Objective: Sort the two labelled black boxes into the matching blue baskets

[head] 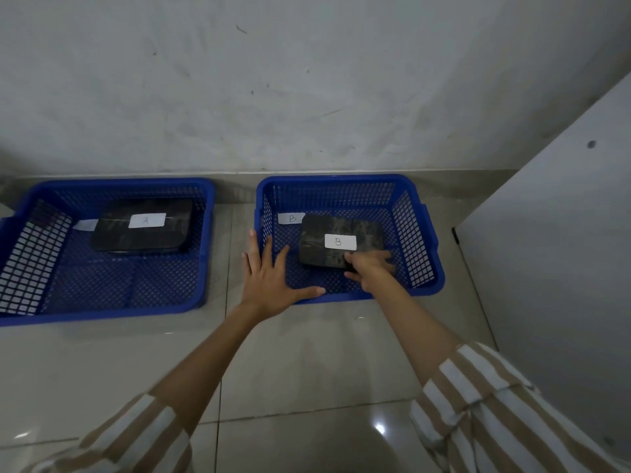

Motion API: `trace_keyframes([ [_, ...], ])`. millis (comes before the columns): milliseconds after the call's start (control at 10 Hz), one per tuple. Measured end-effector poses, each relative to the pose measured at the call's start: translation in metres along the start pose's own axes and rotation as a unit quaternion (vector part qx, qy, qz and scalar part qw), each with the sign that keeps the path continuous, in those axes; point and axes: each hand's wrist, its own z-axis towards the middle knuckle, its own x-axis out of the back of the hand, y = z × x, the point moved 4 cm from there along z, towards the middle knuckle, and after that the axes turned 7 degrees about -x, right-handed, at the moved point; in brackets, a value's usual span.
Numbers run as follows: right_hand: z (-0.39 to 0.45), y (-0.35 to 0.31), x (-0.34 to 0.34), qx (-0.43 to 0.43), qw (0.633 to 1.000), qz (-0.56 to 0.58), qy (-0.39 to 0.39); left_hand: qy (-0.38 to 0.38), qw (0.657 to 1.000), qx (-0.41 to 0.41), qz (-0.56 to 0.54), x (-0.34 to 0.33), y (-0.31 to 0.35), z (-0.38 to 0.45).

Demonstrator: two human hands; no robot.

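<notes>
Two blue baskets stand on the tiled floor by the wall. The left basket (102, 308) holds a black box with a white label A (143, 230) near its back. The right basket (423, 233) has a B tag on its floor and holds the black box labelled B (334, 238). My right hand (370, 269) reaches into this basket and grips the near right corner of box B. My left hand (273, 278) is spread flat with fingers apart over the near left corner of the right basket, holding nothing.
A grey wall (307, 80) runs behind both baskets. A white panel or cabinet side (563, 250) stands close to the right of the right basket. Glossy floor tiles (307, 370) lie in front, and a narrow gap separates the baskets.
</notes>
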Motion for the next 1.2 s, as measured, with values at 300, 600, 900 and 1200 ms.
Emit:
trace_keyframes([
  [300, 0.021, -0.036, 0.006, 0.059, 0.998, -0.035, 0.008, 0.002, 1.0, -0.003, -0.005, -0.001, -0.001, 0.002],
  [600, 0.017, -0.051, 0.006, 0.117, 0.985, -0.123, 0.013, -0.003, 1.0, -0.008, 0.008, -0.003, -0.002, 0.003],
  [900, -0.046, -0.052, 0.012, 0.326, 0.816, -0.441, 0.185, -0.036, 0.999, -0.004, 0.009, 0.002, 0.001, 0.002],
  [1200, -0.101, -0.035, -0.016, 0.449, 0.832, -0.322, -0.05, 0.042, 0.991, -0.051, -0.118, 0.046, -0.003, -0.021],
])
